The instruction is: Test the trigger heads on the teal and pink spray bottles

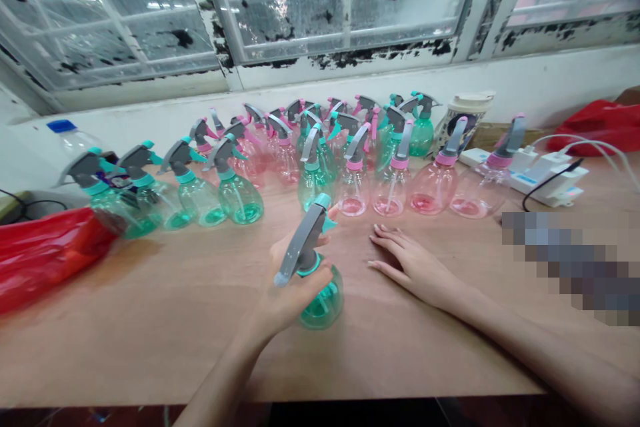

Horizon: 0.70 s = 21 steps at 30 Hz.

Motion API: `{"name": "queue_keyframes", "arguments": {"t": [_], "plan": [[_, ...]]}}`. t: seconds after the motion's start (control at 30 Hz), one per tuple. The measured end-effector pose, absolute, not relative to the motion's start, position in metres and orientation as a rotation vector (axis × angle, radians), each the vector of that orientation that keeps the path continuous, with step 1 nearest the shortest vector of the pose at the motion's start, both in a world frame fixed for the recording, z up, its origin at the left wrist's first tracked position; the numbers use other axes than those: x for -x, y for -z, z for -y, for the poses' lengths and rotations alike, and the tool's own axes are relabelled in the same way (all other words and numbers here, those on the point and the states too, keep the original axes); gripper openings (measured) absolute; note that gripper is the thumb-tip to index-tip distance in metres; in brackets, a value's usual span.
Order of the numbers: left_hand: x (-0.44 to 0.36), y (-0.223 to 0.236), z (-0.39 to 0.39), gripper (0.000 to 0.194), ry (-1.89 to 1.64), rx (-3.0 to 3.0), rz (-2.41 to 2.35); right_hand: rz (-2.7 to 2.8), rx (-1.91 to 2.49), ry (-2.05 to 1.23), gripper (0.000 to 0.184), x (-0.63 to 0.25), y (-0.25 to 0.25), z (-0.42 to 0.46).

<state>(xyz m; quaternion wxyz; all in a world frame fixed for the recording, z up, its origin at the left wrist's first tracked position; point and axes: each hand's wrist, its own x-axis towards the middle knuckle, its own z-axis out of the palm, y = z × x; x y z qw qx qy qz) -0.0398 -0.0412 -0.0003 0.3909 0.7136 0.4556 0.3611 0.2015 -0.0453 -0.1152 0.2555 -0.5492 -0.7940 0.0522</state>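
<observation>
My left hand (283, 287) is wrapped round the neck of a green spray bottle (323, 307) with a grey and teal trigger head. The bottle is upright over the middle of the table (150, 340); whether its base touches the wood I cannot tell. To its right, my right hand (413, 263) lies on the tabletop with fingers apart, holding nothing. Beyond the hands stands a row of spray bottles: several green ones at the left, such as this green bottle (240, 200), and several pink ones at the right, such as this pink bottle (434, 190).
More pink and green bottles crowd behind, below the window (345, 0). A patterned cup (463, 120) and a white power strip (545, 180) with cables are at the right. Red plastic bags lie at the left (50, 250) and far right (600, 125). A blue-capped bottle (70, 137) stands back left.
</observation>
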Motion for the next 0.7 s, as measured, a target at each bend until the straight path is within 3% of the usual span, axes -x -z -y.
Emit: {"name": "queue_keyframes", "arguments": {"t": [0.3, 0.57, 0.7], "plan": [[0.042, 0.005, 0.041, 0.047, -0.911, -1.851, -1.169, 2.140, 1.479, -0.144, 0.051, -0.202, 0.116, 0.046], [0.042, -0.002, 0.036, 0.028, -0.860, -1.914, -1.100, 2.160, 1.496, -0.147, 0.054, -0.201, 0.115, 0.046], [0.041, -0.006, 0.028, 0.029, -0.835, -1.950, -1.137, 2.137, 1.489, -0.152, 0.052, -0.201, 0.115, 0.046]]}}
